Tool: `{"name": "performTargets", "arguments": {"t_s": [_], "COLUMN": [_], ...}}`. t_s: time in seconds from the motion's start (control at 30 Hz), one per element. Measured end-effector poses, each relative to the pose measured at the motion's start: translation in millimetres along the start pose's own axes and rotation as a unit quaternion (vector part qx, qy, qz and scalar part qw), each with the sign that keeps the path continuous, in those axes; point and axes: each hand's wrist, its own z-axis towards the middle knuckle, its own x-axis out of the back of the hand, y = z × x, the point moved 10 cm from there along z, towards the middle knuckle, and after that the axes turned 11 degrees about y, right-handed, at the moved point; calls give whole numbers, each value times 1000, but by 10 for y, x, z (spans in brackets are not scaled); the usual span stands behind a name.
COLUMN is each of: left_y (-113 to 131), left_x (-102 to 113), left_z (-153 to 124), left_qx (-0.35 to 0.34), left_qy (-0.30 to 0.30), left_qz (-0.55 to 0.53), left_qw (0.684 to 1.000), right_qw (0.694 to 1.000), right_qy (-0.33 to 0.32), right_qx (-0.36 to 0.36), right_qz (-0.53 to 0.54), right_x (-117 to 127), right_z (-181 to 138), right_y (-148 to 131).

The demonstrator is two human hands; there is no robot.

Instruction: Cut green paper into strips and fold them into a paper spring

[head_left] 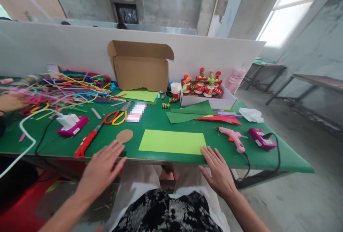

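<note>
A light green paper sheet point(172, 141) lies flat near the front edge of the green table point(268, 157). My right hand point(217, 170) rests open at the table edge, its fingertips touching the sheet's near right corner. My left hand point(102, 167) is open with fingers spread at the table edge, just below a round brown cardboard disc point(124, 135). A red utility knife point(86, 142) lies left of that hand. Red and yellow scissors point(115, 117) lie behind the disc.
A pink glue gun point(234, 139) and a magenta power strip point(261, 139) sit at right; another strip point(71, 124) at left. An open cardboard box point(141, 66), a white box of red and green figures point(207, 91), coloured pipe cleaners point(66, 87) and another person's hand point(10, 101) lie behind.
</note>
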Motion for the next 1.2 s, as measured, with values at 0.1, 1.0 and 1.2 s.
{"name": "performTargets", "arguments": {"t_s": [0.1, 1.0, 1.2], "left_y": [-645, -422, -370], "left_x": [151, 46, -9], "left_z": [170, -99, -66], "left_qx": [70, 107, 85], "left_qy": [21, -97, -105], "left_qz": [55, 28, 30], "left_qw": [996, 989, 990], "right_qw": [999, 967, 965], "right_qy": [0, -204, -208], "right_qx": [-28, -131, -131], "right_qz": [32, 84, 85], "right_x": [-18, -1154, -1173], "right_z": [238, 1341, 1329], "right_y": [-185, -827, -829]}}
